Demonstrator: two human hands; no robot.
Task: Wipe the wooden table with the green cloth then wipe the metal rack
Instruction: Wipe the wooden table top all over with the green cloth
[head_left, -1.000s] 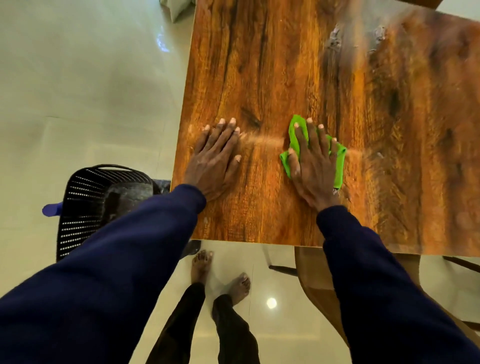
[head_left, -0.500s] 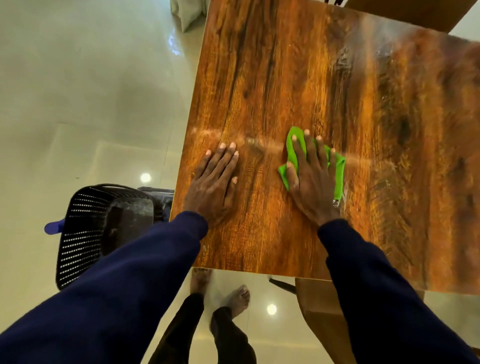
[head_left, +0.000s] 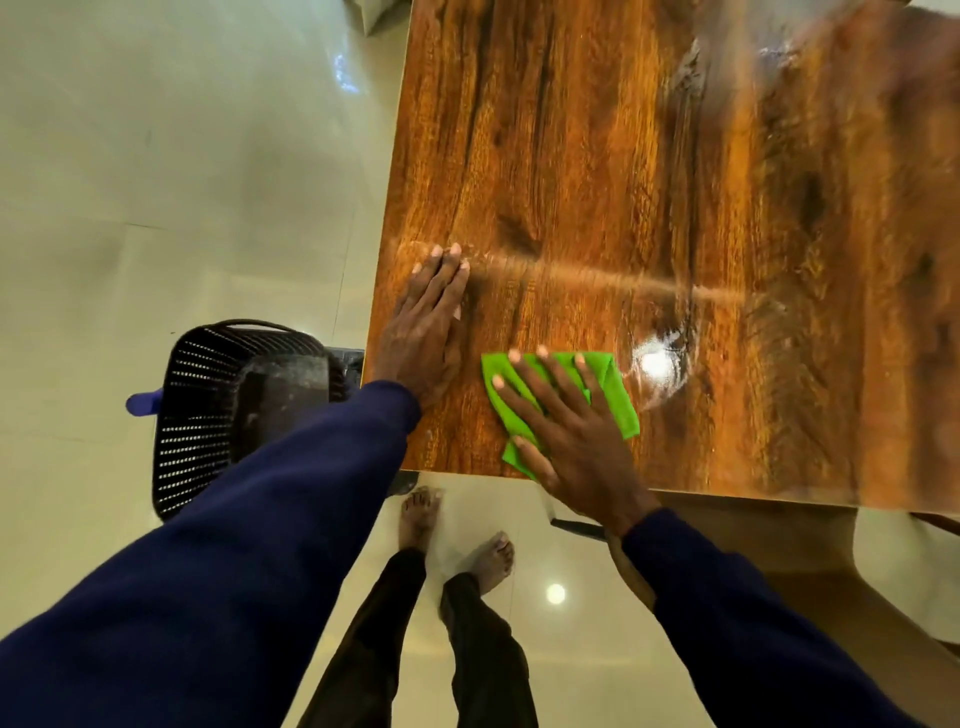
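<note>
My right hand (head_left: 566, 431) presses flat, fingers spread, on the folded bright green cloth (head_left: 610, 384) near the glossy brown wooden table's (head_left: 649, 171) front edge, while my left hand (head_left: 426, 332) rests flat, fingers together, just beside it.

The room is evenly bright, lit from above. A round white glare spot sits on the glossy brown wood-grain table (head_left: 597, 156) just beside the bright green folded cloth (head_left: 613, 387), and another reflects off the pale polished tile floor (head_left: 156, 156) near the bare feet. The table's far right corner is smeared with blur and haze. Wide-angle distortion bends the table's edges and stretches the dark blue sleeves.
</note>
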